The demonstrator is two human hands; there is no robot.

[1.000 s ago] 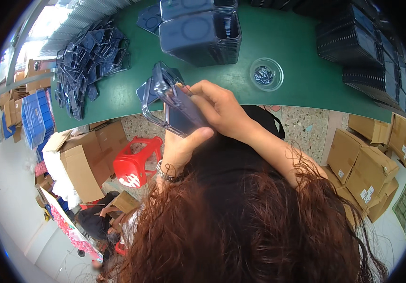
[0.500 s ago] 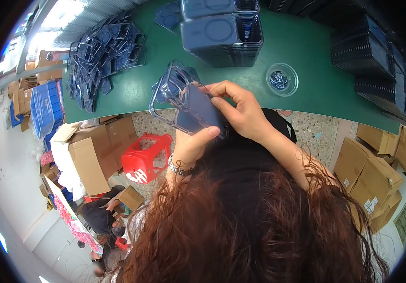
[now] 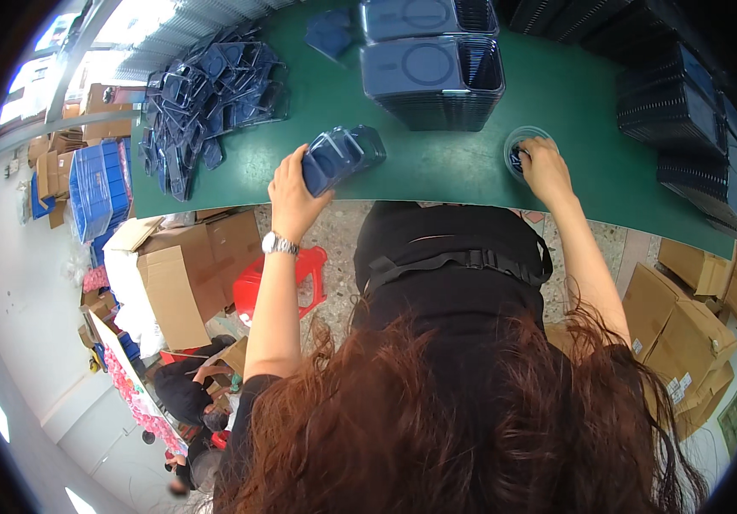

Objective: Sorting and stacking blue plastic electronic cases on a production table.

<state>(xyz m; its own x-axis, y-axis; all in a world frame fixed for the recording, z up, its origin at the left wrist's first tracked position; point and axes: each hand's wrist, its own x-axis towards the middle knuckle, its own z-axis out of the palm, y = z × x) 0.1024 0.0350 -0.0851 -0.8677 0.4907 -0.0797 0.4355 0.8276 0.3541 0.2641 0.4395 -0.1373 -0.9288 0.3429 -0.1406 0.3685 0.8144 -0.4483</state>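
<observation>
My left hand, with a metal watch on its wrist, is closed on a few clear phone cases with dark blue backs. They are held tilted over the near edge of the green table. At the right, my right hand reaches into a small clear round bowl. Its fingers are bent together over small dark metallic pieces, and the fingertips are partly hidden. Straight ahead stands a tall stack of similar phone cases.
A loose heap of phone cases lies at the far left. Dark stacks of cases line the right side. Below the table are a red stool and cardboard boxes; more boxes stand at right. People work at lower left.
My hands have come apart. The left has moved left and forward over the table edge with the phone cases; the right has let go of them and moved right into the bowl.
</observation>
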